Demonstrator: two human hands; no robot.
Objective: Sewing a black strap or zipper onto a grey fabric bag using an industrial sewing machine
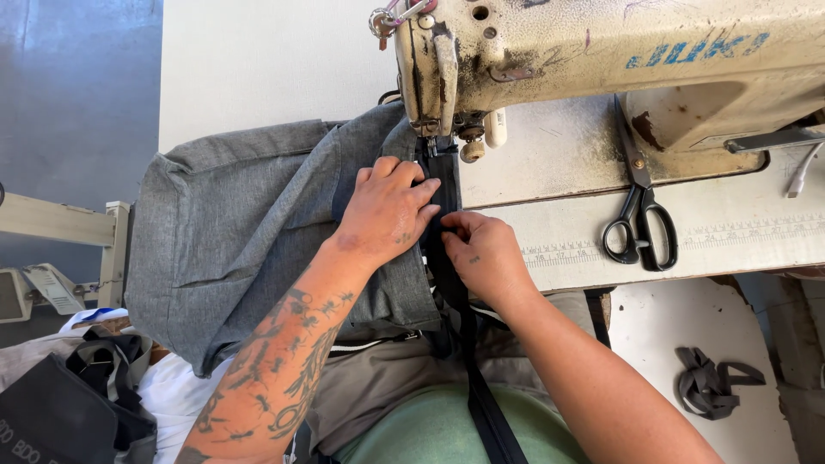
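Matt, finely woven grey cloth panel [232,223], soft and creased, pressed under left hand [388,210]. Black woven strap [468,344], smooth with faint sheen, pinched by right hand [481,249] at 3 o'clock of the left. Cream painted metal sewing machine [601,51] at 12 o'clock, chipped, grimy, rough. Black-handled steel scissors [640,215], dull blades, glossy grips. Pale laminate tabletop [739,241], smooth, scuffed.
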